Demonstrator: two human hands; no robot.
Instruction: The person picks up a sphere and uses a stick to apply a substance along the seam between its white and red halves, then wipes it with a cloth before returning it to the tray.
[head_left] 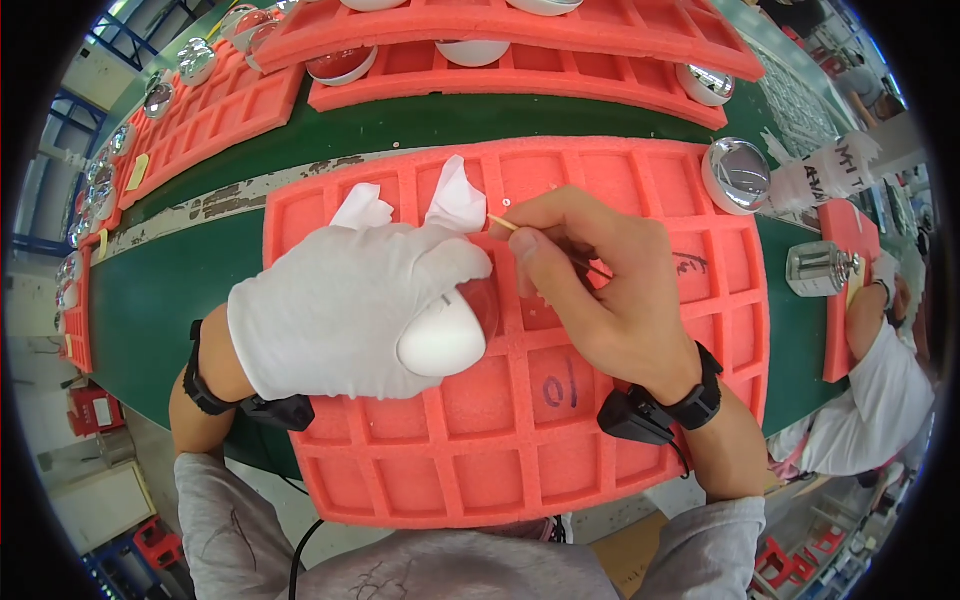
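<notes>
Piece (445,338), white, in curled grip of gloved left hand (360,310), inward of tray's (570,470) left edge; right hand (612,290) pinches stick (501,222). Steady piece, guide stick lightly.

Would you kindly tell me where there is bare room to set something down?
The green table is bare left of the large foam tray, and right of it in front of the glass jar. The tray's middle is crowded: gloved left hand, white rounded piece, bare right hand, thin stick, tissues.

A green worktable (160,300) stretches across the room, with blue metal racks (125,42) at upper left. Red stools (157,545) stand on the pale floor (330,508).
</notes>
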